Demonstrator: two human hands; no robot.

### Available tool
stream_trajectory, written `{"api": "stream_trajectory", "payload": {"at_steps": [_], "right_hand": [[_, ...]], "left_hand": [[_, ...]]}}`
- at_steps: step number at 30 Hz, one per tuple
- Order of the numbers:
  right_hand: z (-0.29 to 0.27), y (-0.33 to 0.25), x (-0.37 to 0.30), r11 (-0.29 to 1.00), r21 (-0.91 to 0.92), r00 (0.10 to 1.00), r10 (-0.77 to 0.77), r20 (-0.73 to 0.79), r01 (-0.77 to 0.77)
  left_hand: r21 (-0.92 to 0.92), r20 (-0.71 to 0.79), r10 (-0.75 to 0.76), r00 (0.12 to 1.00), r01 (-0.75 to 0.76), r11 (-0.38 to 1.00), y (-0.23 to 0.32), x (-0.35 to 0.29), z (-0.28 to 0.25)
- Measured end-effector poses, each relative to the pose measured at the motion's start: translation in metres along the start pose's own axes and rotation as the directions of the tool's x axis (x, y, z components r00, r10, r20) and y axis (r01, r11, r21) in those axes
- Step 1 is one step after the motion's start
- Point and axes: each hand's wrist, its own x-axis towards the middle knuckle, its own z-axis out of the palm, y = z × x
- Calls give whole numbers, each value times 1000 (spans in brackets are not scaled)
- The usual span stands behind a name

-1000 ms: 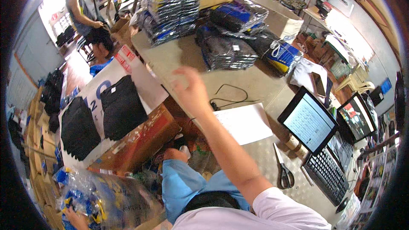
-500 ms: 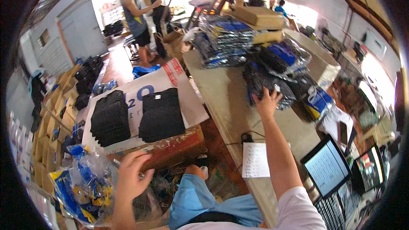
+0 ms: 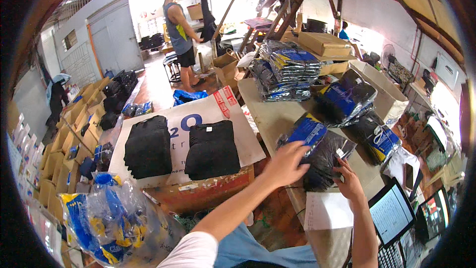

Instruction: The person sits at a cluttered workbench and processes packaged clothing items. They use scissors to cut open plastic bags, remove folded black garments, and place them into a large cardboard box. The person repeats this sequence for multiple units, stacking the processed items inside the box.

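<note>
A black garment pack in clear plastic, with a blue and yellow label, lies on the long table near its front edge. My left hand reaches across to its left side, fingers stretched out over the edge; whether they press on it I cannot tell. At the pack's right edge, my right hand pinches the plastic between thumb and fingers. Behind it are another bagged black pack and, to the right, one more bagged pack. A tall stack of bagged packs stands further back.
Two piles of folded black garments rest on a white printed board at left. Clear bags with blue and yellow print sit lower left. A paper sheet, monitor and keyboard are nearby. A person stands beyond.
My right hand has drawn a pack off the pile toward me on the table. The left hand has swung from the left side across to that pack. The view has shifted.
</note>
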Motion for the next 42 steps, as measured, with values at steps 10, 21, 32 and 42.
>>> {"api": "stream_trajectory", "payload": {"at_steps": [10, 21, 32, 42], "right_hand": [[-40, -49, -277, 788, -458, 844, 140, -518, -412], [-20, -47, -353, 775, -408, 875, 398, -276, -482], [-39, 25, -398, 441, 455, 544, 831, 120, -774], [-3, -94, -228, 452, 875, 745, 640, -185, -171]], "left_hand": [[198, 72, -11, 997, -4, 980, 30, 55, 107], [267, 503, -181, 845, 47, 962, 62, 88, 88], [-168, 417, 215, 883, -158, 973, 16, 77, 88], [-71, -36, 78, 996, -81, 994, 43, 45, 106]]}}
